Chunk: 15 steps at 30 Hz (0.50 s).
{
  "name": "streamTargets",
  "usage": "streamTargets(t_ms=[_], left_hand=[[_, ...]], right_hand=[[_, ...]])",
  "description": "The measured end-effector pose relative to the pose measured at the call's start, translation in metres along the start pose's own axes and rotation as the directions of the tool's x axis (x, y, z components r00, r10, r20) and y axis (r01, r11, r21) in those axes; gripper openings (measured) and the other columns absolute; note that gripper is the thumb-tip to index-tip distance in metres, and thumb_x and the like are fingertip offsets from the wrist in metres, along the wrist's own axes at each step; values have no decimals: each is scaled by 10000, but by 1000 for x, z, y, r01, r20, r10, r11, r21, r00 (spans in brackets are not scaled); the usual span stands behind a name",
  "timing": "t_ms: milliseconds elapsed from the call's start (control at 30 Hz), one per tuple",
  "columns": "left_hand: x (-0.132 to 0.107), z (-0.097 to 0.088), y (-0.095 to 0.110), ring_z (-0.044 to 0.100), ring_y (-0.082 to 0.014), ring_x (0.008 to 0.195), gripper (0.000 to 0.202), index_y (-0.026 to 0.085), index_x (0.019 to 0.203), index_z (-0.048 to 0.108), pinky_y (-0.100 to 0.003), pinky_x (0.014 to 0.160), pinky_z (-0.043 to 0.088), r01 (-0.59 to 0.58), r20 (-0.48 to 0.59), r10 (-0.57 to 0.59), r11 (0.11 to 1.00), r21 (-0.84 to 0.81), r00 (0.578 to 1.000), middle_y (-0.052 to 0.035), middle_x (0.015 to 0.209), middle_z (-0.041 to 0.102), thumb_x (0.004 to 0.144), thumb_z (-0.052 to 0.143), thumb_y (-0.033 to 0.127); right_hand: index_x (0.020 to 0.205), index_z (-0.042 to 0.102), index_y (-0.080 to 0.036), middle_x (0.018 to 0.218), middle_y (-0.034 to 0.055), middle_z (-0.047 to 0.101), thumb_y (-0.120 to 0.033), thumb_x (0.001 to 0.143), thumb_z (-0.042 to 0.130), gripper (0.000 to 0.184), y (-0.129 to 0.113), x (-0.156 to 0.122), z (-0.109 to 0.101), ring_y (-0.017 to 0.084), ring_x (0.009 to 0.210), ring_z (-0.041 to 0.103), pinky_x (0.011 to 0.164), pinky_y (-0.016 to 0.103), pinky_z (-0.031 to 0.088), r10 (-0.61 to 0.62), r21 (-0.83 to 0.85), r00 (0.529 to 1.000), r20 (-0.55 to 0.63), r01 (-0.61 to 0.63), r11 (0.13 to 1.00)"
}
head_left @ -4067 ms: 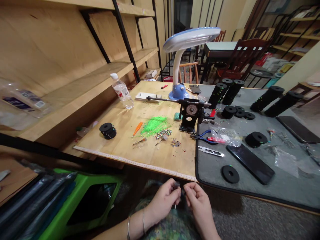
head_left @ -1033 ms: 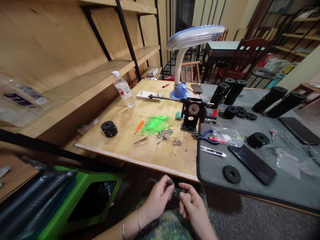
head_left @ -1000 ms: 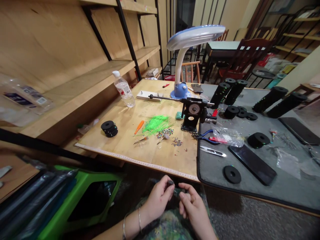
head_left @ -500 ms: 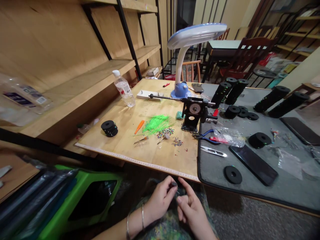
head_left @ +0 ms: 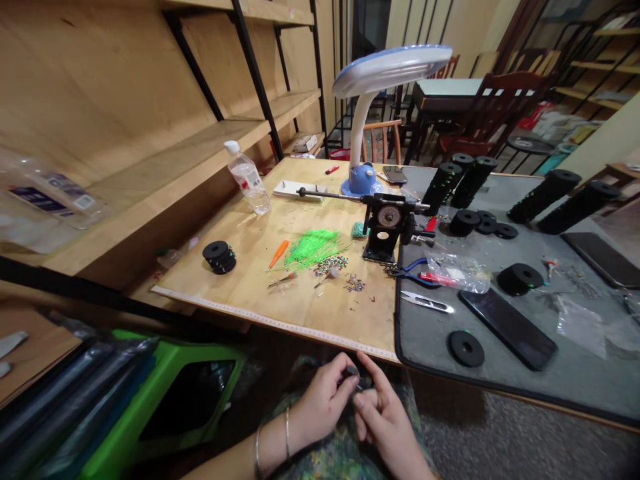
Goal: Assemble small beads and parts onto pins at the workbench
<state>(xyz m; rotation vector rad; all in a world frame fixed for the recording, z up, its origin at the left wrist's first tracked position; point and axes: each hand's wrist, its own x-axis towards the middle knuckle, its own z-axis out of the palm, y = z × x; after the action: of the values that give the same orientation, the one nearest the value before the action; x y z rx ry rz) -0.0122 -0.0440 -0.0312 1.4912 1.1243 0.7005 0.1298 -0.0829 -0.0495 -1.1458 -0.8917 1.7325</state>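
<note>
Just below the table's front edge, over my lap, my left hand [head_left: 327,393] pinches a small dark piece [head_left: 353,371] between thumb and forefinger; its kind is too small to tell. Close beside it, almost touching, is my right hand [head_left: 383,413]. Its forefinger points up and the thumb presses against the curled fingers; whatever lies in that pinch is hidden. Nearest on the table are small coloured beads [head_left: 355,283], a larger bead pile [head_left: 331,265], bright green strands [head_left: 315,248] and an orange-handled tool [head_left: 281,251].
A black crank device [head_left: 385,227] with a long rod stands mid-table, before a desk lamp [head_left: 363,180]. On the grey mat [head_left: 425,347] lie thread snips [head_left: 427,302], blue pliers [head_left: 417,272], a phone [head_left: 507,330] and black foam spools [head_left: 520,279]. A bottle [head_left: 247,177] stands left.
Both hands stay over the lap. My left hand has shifted slightly right, bringing its fingertips and the dark piece closer to my right hand.
</note>
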Motion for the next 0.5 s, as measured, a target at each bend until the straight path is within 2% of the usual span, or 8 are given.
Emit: streamTargets(t_ms=[333, 500], left_hand=[[1, 0, 1, 480, -142, 667, 119, 189, 779, 493, -246, 644, 381, 5, 6, -5, 1000, -8, 1000, 7, 713, 528, 878, 473, 252], [1, 0, 2, 465, -136, 645, 122, 191, 778, 494, -239, 630, 368, 10, 5, -10, 1000, 3, 1000, 19, 690, 513, 881, 472, 251]], right_hand=[[1428, 291, -125, 427, -85, 519, -532, 807, 622, 813, 2, 1, -1, 65, 346, 323, 388, 169, 235, 6, 11, 1000, -1, -6, 1000], [1398, 342, -137, 427, -91, 512, -532, 804, 627, 768, 6, 3, -3, 66, 341, 329, 388, 167, 246, -10, 14, 1000, -28, 11, 1000]])
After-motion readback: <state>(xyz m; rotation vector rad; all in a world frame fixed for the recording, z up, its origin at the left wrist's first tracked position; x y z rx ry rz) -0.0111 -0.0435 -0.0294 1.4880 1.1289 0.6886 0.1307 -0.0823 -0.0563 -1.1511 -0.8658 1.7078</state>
